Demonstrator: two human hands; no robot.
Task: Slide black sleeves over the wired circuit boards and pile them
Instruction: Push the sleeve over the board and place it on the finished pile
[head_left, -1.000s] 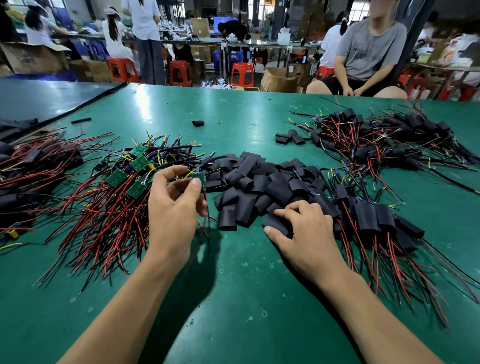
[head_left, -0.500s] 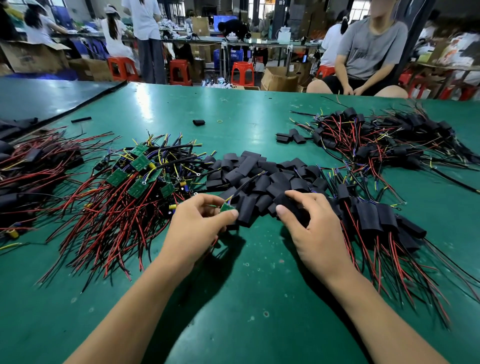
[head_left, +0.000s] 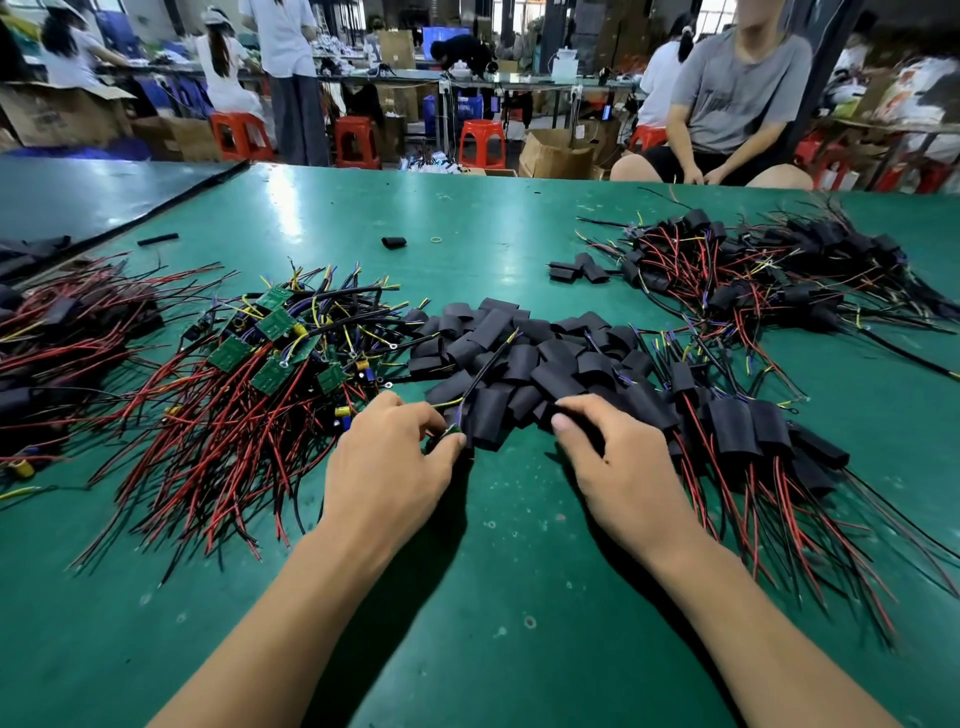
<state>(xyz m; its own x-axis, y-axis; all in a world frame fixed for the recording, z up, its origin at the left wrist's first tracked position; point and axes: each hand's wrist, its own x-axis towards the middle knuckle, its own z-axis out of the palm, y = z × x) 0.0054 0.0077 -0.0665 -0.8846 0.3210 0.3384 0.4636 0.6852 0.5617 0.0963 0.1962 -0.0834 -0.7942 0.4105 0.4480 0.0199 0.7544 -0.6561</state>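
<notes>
Circuit board (head_left: 451, 432) pinched in left hand (head_left: 395, 467); right hand (head_left: 618, 478) grips a black sleeve (head_left: 545, 410); the board's trailing wire (head_left: 483, 371), beyond both hands, could snag the sleeve's mouth.

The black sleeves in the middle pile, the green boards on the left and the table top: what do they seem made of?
Black sleeves: probably soft matt plastic or rubber tubing; they lie flattened and creased.
Green boards: rigid laminate, perhaps fibreglass, with a green coat and pale markings.
Table top: smooth semi-gloss green covering; it reflects the lights and shows small worn spots.
</notes>
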